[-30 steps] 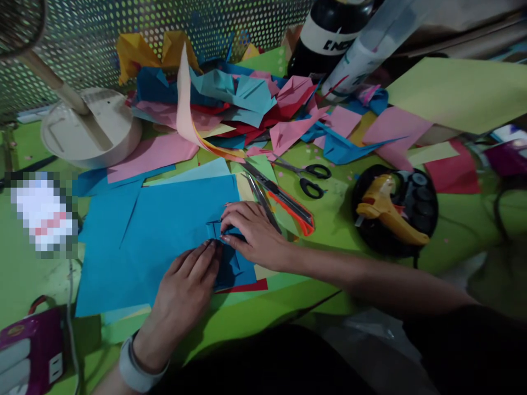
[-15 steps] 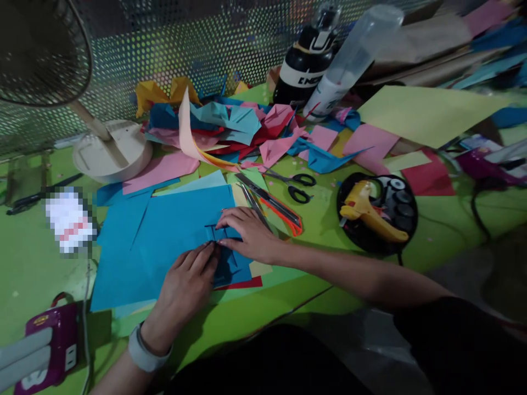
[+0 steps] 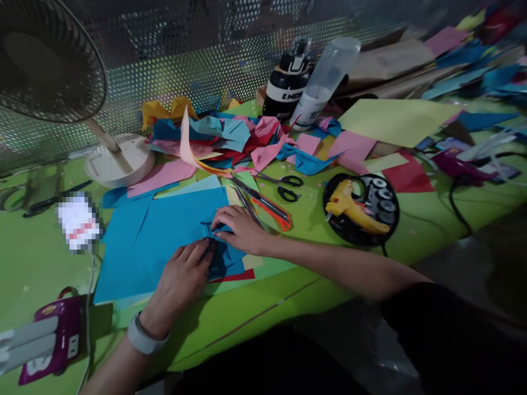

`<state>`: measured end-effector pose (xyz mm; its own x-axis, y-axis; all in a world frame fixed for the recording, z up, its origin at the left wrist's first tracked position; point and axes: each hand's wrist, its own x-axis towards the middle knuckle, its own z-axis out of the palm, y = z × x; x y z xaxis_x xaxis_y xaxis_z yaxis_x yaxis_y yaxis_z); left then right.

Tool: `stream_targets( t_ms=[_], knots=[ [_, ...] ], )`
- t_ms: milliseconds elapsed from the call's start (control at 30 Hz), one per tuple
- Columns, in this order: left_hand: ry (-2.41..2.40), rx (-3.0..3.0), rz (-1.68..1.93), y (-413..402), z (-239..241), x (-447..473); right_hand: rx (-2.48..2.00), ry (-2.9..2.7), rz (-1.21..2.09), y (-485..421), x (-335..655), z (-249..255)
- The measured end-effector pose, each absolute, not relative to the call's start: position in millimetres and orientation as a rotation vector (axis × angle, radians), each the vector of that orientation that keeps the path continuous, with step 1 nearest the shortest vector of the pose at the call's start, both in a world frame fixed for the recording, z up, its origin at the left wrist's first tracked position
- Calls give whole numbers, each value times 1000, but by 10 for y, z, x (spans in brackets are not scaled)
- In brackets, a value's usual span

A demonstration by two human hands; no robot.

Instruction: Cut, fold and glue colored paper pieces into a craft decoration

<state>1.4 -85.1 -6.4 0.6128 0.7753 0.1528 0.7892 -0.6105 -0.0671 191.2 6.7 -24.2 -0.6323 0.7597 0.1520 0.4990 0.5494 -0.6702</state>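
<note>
A small piece of folded blue paper lies on the right part of a large blue sheet, which tops a stack of coloured paper. My left hand, with a pale band at its wrist, presses its bent fingers on the folded piece's left side. From the right, my right hand pinches the same piece near its upper edge; its fingertips nearly meet those of the left. Part of the folds is hidden under the fingers. Close to my right hand lie an orange utility knife and black-handled scissors.
A yellow glue gun rests in a round black tray. Behind are crumpled paper scraps, a black bottle and a clear bottle. A fan, a blurred-out phone and a purple device stand at left.
The camera view has shifted slightly, so the table things appear moved left at the right side. Both hands stay at the folded blue paper, with small finger movements only.
</note>
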Motion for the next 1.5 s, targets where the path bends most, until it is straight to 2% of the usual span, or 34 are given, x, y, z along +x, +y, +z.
stream_targets(
  t_ms=[300,467,633,967,1167,1500],
  knots=[
    [-1362,-2671,-128,-904,-55,29,-896,-2175,865,23,2028,-113],
    [-1400,-2661,-226,-953,-58,46,-1114,-2446,871,-137,2063,6],
    [-1461,-2697,-335,-968,-123,24,-1049,-2589,741,-193,2036,-53],
    [-1433,-2675,-250,-982,-135,34,-1131,-2421,1062,-175,2005,-89],
    [-1265,-2681,-290,-1043,-160,-17,-1048,-2482,903,-128,2030,-101],
    [-1294,-2705,-296,-1047,-118,-38,-989,-2342,882,-200,2028,-116]
  ],
)
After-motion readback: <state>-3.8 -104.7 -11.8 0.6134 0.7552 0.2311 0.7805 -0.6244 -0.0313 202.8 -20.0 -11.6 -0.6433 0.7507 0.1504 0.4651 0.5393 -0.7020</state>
